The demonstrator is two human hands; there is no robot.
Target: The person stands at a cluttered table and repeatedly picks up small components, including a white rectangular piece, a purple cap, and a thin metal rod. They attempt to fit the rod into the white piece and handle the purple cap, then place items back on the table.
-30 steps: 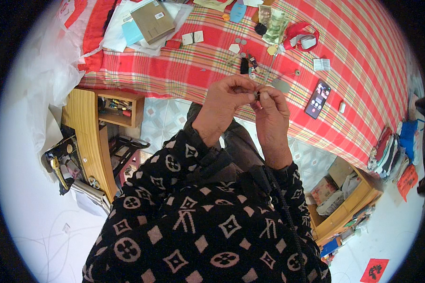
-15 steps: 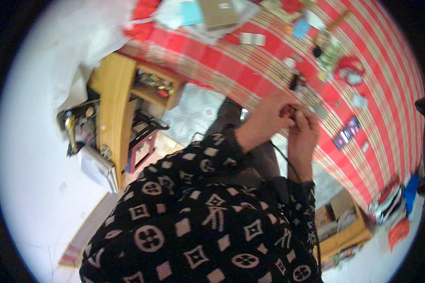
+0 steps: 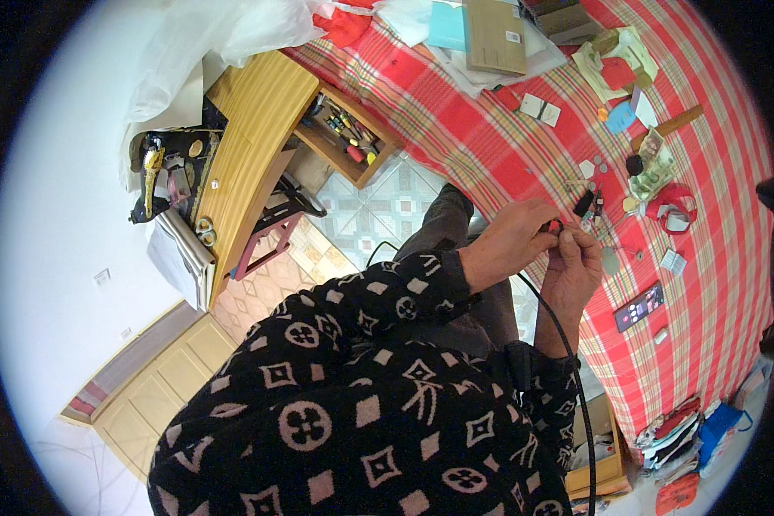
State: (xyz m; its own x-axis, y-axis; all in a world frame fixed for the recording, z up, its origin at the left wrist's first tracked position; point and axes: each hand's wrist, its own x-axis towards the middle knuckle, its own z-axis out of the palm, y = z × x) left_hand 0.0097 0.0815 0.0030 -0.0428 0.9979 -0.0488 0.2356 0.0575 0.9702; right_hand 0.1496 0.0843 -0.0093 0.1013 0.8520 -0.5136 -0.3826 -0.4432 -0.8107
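Red checked cloth is spread beneath a dark rectangular phone with a lit screen. Near the cloth's edge, a small red-and-black object is pinched by the closed fingers of the left hand, while the right hand is held close, fingertips bunched, its grip hidden.

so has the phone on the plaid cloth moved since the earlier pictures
No: the phone keeps its place on the plaid cloth, beside the small white object; only the camera view has turned.

The hands meet, fingers bent, forearms reaching forward.
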